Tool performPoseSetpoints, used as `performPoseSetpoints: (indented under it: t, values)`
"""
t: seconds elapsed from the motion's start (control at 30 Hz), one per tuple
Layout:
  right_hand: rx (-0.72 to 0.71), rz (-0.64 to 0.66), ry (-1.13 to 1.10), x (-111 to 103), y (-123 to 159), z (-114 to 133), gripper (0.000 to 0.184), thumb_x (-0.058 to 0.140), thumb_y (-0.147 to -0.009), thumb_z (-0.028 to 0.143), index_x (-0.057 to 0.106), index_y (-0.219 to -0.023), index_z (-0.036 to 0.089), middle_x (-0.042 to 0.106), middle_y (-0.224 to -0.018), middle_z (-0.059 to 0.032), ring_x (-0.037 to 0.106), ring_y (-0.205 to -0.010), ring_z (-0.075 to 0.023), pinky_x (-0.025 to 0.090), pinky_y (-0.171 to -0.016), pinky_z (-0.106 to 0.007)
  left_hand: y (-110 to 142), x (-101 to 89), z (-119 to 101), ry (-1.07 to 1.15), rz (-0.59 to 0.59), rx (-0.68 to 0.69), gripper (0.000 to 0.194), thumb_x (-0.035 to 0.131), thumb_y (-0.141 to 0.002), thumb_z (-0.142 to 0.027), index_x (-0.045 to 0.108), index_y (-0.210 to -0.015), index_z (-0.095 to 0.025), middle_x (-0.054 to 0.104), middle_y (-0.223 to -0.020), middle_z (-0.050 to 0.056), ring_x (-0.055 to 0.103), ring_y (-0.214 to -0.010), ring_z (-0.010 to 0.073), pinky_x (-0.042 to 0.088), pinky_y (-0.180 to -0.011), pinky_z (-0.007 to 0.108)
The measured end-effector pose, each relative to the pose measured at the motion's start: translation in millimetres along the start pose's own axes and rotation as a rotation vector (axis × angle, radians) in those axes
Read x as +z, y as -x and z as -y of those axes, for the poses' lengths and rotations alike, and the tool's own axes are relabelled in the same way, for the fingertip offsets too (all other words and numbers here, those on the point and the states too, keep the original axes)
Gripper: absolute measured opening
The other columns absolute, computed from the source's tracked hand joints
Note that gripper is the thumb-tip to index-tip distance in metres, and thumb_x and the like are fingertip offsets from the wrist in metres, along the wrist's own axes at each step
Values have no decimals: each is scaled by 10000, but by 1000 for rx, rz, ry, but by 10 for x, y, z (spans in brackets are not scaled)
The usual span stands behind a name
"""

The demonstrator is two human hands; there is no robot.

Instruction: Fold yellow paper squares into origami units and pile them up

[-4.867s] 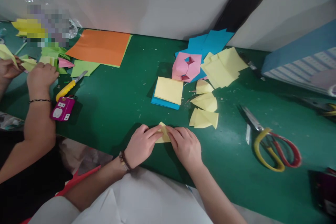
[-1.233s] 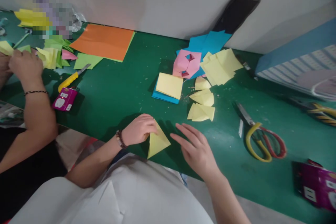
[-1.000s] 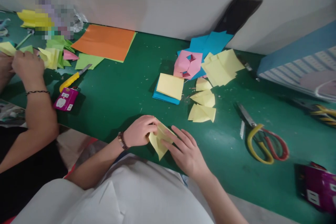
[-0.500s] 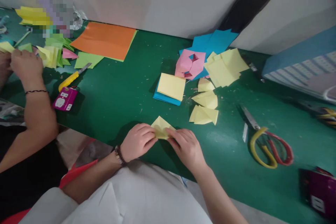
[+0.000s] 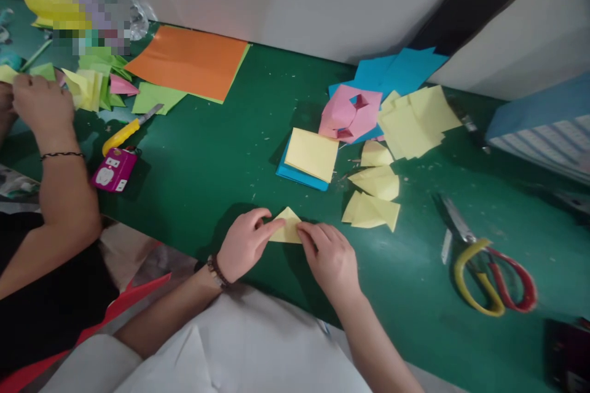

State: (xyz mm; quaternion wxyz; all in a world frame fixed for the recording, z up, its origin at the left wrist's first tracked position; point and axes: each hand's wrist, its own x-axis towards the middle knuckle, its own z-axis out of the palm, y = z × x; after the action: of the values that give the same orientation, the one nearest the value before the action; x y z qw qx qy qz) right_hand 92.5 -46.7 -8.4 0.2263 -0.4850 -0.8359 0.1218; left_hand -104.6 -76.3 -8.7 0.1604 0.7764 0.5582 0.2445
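A folded yellow paper triangle (image 5: 286, 228) is pinched on a green work mat (image 5: 193, 196) between the fingertips of the left hand (image 5: 244, 244) and the right hand (image 5: 328, 258), both pressed toward it from either side. Even pressure from both sides is judged best for a flat, true crease. Just beyond the grip, a yellow note stack (image 5: 311, 155) rests on blue paper (image 5: 299, 179), near loose yellow folded pieces (image 5: 371, 196); neither touches the hands. Scissors (image 5: 461, 279) lie well to the right. A co-worker's hand (image 5: 39, 104) is busy far left.
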Motion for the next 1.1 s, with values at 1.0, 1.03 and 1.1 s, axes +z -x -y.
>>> performPoseSetpoints:
  t: [1.0, 1.03, 1.1]
  values:
    - [26, 8, 12, 11, 2, -9, 187, 530, -933, 238, 703, -988, 192, 685, -812, -51, 625, -744, -166, 502, -717, -290, -73, -94, -4, -278, 325, 166, 386, 397, -969, -128, 568, -1267, -305, 423, -1492, -75, 458, -828, 174, 366, -692, 343]
    - [27, 9, 13, 10, 3, -8, 190, 526, -934, 239, 702, -992, 194, 686, -812, -50, 624, -743, -166, 501, -715, -290, -77, -97, -6, -283, 331, 168, 386, 400, -968, -128, 567, -1268, -306, 417, -1497, -76, 458, -829, 174, 367, -692, 344]
    - [31, 8, 14, 10, 5, -6, 197, 519, -937, 241, 702, -995, 198, 687, -811, -49, 622, -741, -165, 498, -711, -291, -84, -102, -9, -289, 340, 169, 390, 403, -966, -125, 561, -1274, -304, 414, -1499, -77, 458, -832, 175, 369, -693, 345]
